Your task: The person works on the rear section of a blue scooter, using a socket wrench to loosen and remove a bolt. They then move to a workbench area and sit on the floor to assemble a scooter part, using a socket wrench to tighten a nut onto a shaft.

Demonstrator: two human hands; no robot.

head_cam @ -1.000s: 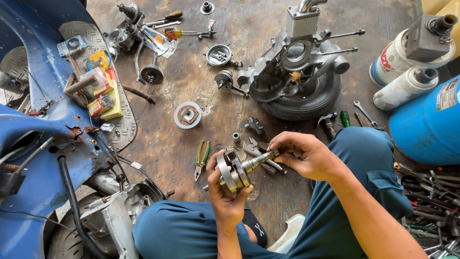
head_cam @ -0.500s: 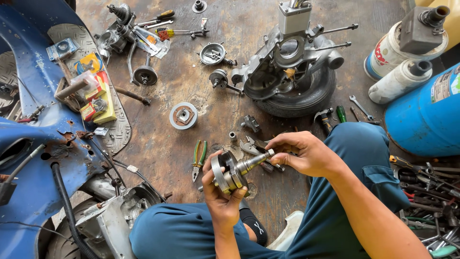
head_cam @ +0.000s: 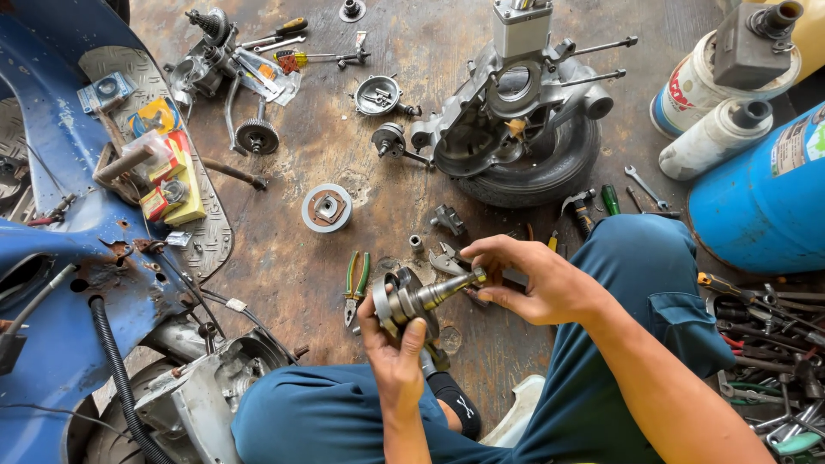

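Observation:
My left hand [head_cam: 397,357] grips a metal crankshaft [head_cam: 411,302] by its round flywheel webs, low in the middle of the view, above my knees. My right hand [head_cam: 534,279] pinches the tip of the crankshaft's tapered shaft, which points right. Both hands hold the part just above the stained floor. Green-handled pliers [head_cam: 355,282] lie on the floor just left of the crankshaft, and a small metal piece [head_cam: 448,259] lies behind it.
An engine case on a small tyre [head_cam: 516,129] stands ahead. A round disc [head_cam: 326,207], a gear on a lever [head_cam: 256,135] and loose tools lie around. A blue scooter body [head_cam: 60,283] fills the left. A blue cylinder [head_cam: 765,198] and tool pile [head_cam: 773,344] sit right.
The crankshaft has tilted slightly, its shaft now pointing more to the right. My right hand stays at the shaft tip. The view shifted a little.

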